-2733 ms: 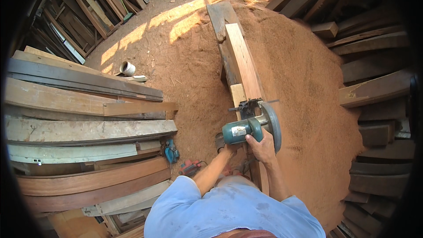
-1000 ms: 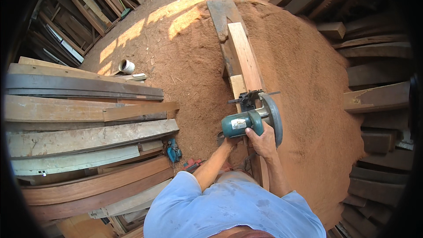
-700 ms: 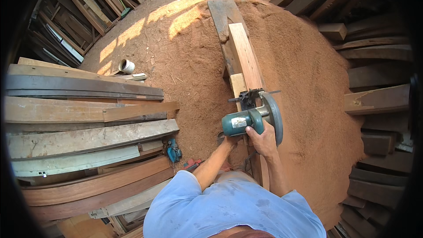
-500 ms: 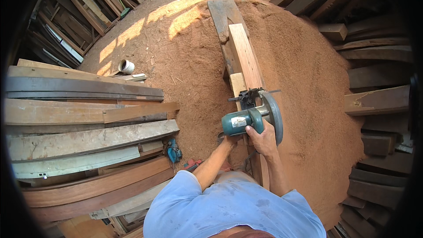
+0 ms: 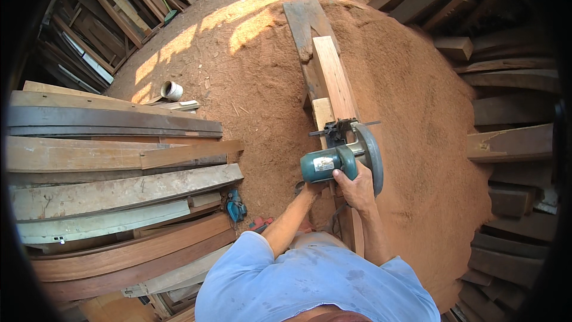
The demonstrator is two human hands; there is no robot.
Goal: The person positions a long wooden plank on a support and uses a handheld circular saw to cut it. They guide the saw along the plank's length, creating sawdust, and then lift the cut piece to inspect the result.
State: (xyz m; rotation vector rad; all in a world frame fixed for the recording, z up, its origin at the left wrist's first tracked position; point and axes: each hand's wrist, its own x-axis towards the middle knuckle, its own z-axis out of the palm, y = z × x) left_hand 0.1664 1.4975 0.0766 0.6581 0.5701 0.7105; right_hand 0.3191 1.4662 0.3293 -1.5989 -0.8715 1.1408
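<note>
My right hand [image 5: 357,189] is wrapped round the rear handle of a green circular saw [image 5: 325,164], thumb on top. The saw's grey rounded guard [image 5: 370,158] is on its right side, and its dark base sits over a reddish-brown timber [image 5: 335,83]. That timber lies lengthwise on a weathered plank bench [image 5: 302,15] pointing away from me. A shorter pale wood piece [image 5: 323,112] lies along the timber's left side, just ahead of the saw. My left hand [image 5: 311,189] reaches in under the saw's motor; its fingers are hidden.
Sawdust [image 5: 417,131] covers the ground around the bench. Stacked boards [image 5: 119,188] line the left, and more timber [image 5: 509,143] is piled at the right. A teal power tool [image 5: 236,206] rests by the left stack. Farther off lies a white bucket [image 5: 171,90].
The whole view has shifted very slightly. Both hands and the saw hold the same place on the timber as far as I can see.
</note>
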